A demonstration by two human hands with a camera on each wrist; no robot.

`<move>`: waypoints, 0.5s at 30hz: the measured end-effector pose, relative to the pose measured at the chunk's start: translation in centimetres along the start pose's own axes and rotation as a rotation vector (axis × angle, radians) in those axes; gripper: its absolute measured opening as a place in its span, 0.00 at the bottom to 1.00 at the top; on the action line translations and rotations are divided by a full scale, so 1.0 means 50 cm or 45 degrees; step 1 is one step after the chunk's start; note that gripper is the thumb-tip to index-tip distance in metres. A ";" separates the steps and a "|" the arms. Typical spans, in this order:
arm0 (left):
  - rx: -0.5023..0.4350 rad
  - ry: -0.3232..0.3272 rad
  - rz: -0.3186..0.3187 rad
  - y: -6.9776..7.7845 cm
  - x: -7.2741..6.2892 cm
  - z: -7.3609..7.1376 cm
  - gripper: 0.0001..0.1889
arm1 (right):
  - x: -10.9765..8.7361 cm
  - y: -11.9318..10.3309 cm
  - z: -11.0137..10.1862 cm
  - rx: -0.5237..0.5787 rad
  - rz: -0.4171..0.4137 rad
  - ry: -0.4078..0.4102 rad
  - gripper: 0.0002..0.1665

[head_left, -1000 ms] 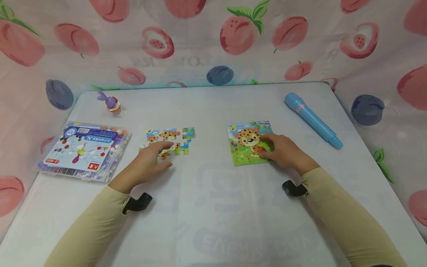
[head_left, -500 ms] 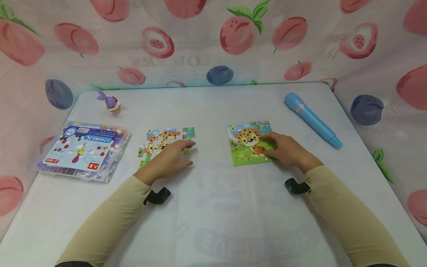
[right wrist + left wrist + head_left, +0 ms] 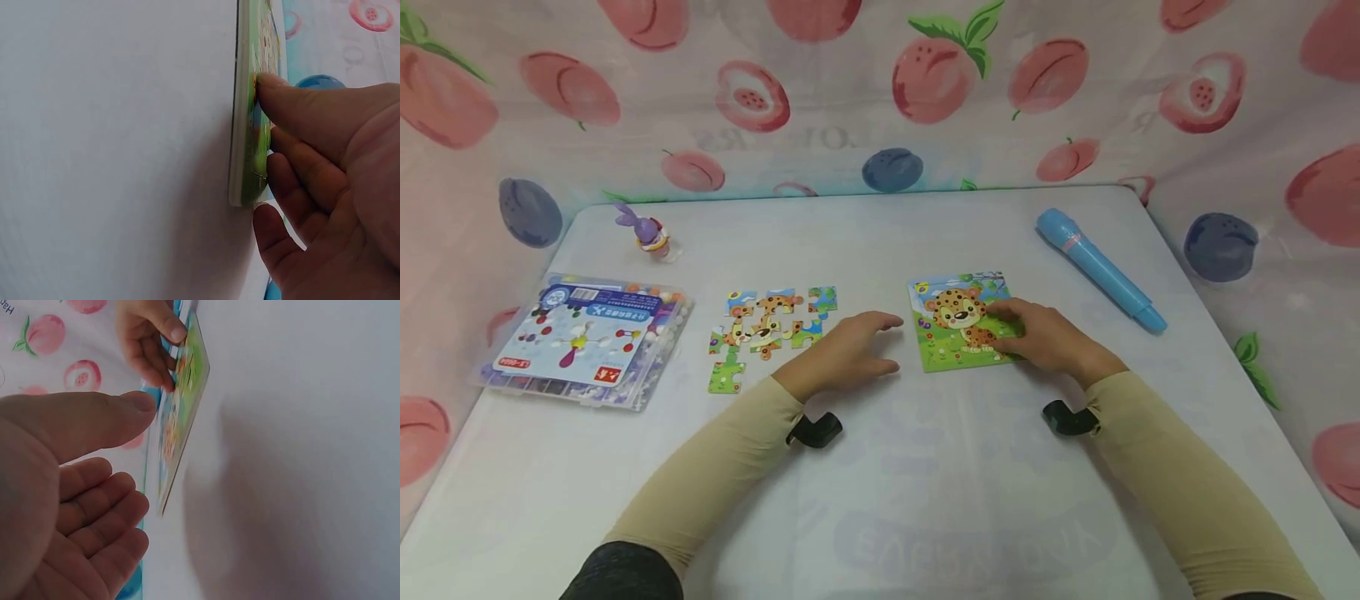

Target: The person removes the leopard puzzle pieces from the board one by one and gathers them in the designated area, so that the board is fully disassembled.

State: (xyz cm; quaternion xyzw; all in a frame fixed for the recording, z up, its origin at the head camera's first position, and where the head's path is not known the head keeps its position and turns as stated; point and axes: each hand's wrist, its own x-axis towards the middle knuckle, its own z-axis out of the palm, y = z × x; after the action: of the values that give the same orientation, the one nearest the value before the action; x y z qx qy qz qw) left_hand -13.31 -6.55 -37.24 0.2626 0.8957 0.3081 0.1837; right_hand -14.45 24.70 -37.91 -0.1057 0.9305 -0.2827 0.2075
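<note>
My left hand [image 3: 850,354] hovers over the table between the loose puzzle pieces and the puzzle board, thumb and fingers apart with nothing between them. In the left wrist view its fingers [image 3: 115,506] are loosely bent, short of the board's edge. The jigsaw puzzle board [image 3: 943,343], square and showing a spotted leopard cub on green grass, lies flat at the centre right. Over its right side my right hand [image 3: 1045,337] rests, thumb and fingertips on the picture. The right wrist view shows the thumb [image 3: 300,109] touching the board, with the other fingers beside its edge.
Several loose jigsaw pieces [image 3: 767,332] lie in rough rows left of centre. Beyond them are a clear box of coloured parts [image 3: 580,342] at left and a purple rabbit figurine [image 3: 647,231] at back left. A blue microphone-shaped toy [image 3: 1101,268] lies at the right.
My left hand has moved right, from above the loose pieces to near the board's left side, uncovering those pieces. My right hand stays at the board, its thumb shifted slightly right.
</note>
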 end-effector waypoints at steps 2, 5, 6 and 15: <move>0.010 -0.016 0.014 0.006 0.015 0.004 0.33 | 0.000 0.002 0.000 0.010 -0.002 -0.003 0.36; 0.029 -0.025 0.035 0.012 0.037 0.012 0.33 | 0.000 0.006 0.000 0.018 -0.007 -0.001 0.36; 0.033 -0.026 0.043 0.013 0.045 0.014 0.33 | -0.001 0.007 0.000 0.021 -0.011 -0.001 0.36; 0.013 -0.056 0.065 0.038 0.098 0.043 0.34 | 0.001 0.010 0.001 0.037 -0.020 -0.011 0.36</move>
State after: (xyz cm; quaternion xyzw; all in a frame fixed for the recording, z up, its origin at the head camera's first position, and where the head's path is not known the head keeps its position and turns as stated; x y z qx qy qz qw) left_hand -15.45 -1.44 -38.42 0.2932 0.8861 0.3021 0.1941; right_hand -14.54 25.09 -38.25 -0.1112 0.9245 -0.2973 0.2110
